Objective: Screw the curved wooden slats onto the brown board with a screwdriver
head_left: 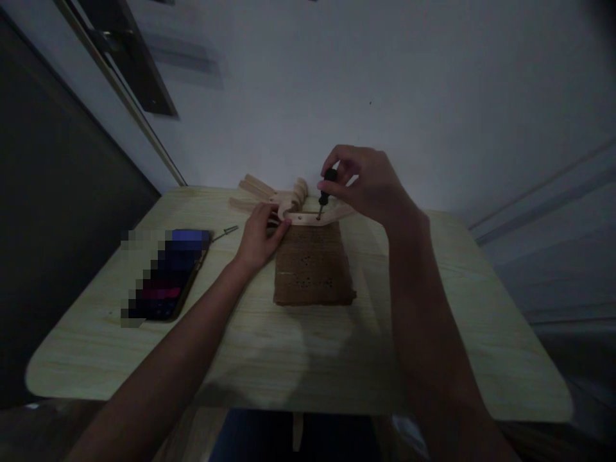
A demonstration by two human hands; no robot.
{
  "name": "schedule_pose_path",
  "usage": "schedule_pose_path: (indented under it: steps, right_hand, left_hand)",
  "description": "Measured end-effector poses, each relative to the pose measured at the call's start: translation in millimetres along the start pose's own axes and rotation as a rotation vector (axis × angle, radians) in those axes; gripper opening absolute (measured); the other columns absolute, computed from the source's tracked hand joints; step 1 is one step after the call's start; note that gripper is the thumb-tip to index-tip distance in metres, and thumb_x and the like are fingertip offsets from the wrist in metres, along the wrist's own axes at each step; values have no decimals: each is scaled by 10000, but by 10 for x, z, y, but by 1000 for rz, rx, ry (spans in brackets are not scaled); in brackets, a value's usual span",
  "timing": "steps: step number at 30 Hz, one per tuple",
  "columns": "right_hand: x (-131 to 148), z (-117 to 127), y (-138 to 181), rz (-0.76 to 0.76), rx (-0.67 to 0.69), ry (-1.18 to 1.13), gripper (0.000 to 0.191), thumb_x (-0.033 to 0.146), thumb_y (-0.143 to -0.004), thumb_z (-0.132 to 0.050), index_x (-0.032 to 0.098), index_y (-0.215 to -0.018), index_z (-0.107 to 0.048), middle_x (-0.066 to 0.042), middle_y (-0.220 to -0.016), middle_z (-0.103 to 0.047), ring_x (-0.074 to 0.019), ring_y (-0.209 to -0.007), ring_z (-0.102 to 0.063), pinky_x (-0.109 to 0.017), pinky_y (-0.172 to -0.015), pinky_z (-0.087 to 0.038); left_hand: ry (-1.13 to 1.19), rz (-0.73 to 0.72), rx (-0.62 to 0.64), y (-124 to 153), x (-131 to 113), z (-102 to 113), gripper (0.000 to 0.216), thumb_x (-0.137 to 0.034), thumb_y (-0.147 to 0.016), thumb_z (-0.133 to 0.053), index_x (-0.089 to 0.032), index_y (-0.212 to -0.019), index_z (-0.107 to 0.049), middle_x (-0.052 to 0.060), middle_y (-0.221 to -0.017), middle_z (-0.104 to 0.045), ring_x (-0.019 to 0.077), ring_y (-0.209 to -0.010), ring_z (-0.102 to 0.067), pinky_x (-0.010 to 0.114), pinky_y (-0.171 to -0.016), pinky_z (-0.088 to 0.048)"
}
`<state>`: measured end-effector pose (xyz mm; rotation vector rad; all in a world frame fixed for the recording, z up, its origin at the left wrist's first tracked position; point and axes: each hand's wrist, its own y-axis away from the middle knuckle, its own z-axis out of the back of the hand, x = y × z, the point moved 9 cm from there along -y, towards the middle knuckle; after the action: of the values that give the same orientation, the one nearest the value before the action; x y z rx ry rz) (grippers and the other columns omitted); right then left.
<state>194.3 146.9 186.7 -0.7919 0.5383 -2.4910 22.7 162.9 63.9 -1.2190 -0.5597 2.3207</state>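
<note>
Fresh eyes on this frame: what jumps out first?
The right hand pinches a small black-handled screwdriver upright, tip down on a pale wooden strip at the far middle of the table. The left hand holds that strip's left end. A brown perforated board lies just in front, and a dark phone lies on the table's left side.

Right hand (368, 183) holding a small screwdriver (326, 191) upright on a wooden piece (308, 217), left hand (260, 234) pressing that piece, brown cardboard (312, 266) beneath, phone (166, 276) on the table (298, 359)
</note>
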Motion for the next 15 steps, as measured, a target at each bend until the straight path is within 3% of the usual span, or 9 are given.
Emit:
schedule_pose_path:
  steps: [7,12,15]
  right_hand:
    - [29,4,10,2,-38,-7,177,280,-840,-656,204,-1000,-671,-10,-827,-649,-142,-707,-600,-281,-661,-495]
    - [37,-7,14,26,-41,-14,96,234,-854,-608,200,-881,-693,-26,-853,-685,-139,-710,-605,-290,-695,-518]
    - [29,-2,35,18,-44,-18,163,214,-857,-581,197,-959,-707,-45,-919,-711,-144,-715,-621,-306,-702,-537]
  left_hand:
    - [15,-32,8,25,-22,-9,276,-435,-909,-569,-189,-1032,-553,64,-1009,-587,192,-883,-620,354,-769,-572]
    - [21,-32,19,33,-53,3,269,-441,-924,-548,-193,-1029,-551,74,-1007,-595,201,-900,-615,367,-767,-573]
    - [29,-37,21,29,-67,7,257,-436,-923,-553,-196,-1015,-555,71,-998,-599,195,-888,-614,371,-786,-573]
